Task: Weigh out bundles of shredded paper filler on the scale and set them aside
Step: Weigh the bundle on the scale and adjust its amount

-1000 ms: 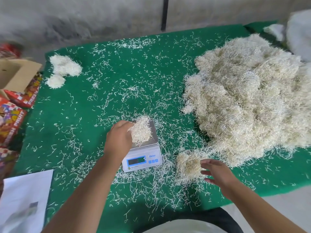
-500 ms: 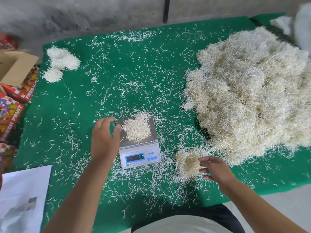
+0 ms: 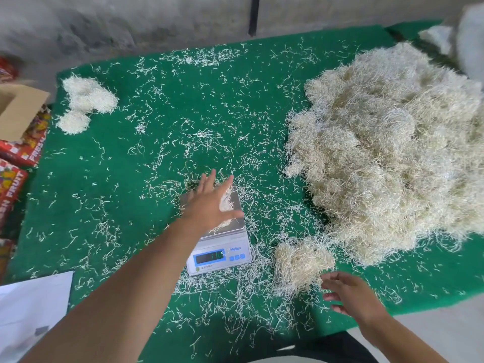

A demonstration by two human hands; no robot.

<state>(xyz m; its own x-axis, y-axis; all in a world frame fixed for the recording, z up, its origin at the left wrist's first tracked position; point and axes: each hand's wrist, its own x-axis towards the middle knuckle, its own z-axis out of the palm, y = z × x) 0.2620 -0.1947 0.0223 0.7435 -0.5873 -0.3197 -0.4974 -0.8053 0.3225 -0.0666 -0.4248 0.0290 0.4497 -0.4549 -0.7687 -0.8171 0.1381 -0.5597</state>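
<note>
Head view: the left hand (image 3: 209, 205) is spread flat, fingers straight, over the paper bundle (image 3: 227, 200) on the "Meilen" scale (image 3: 220, 254) at frame centre. The right hand (image 3: 351, 294), relaxed and holding nothing, is seen beside a small clump (image 3: 301, 260). "FRESH FRUIT" is read on boxes (image 3: 10, 184) at left.

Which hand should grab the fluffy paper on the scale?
Left. The left hand is spread right above the bundle on the scale; the right hand is beside the small clump.

1. Table cover (image 3: 162, 153): green cloth, matt and napped like felt.
2. Scale (image 3: 220, 247): glossy white plastic body, smooth brushed-metal platform.
3. Filler heap (image 3: 387, 153): cream shredded paper, matt, wiry.
4. Carton (image 3: 18, 111): brown matt cardboard.
5. Sheet (image 3: 28, 310): smooth white paper.
</note>
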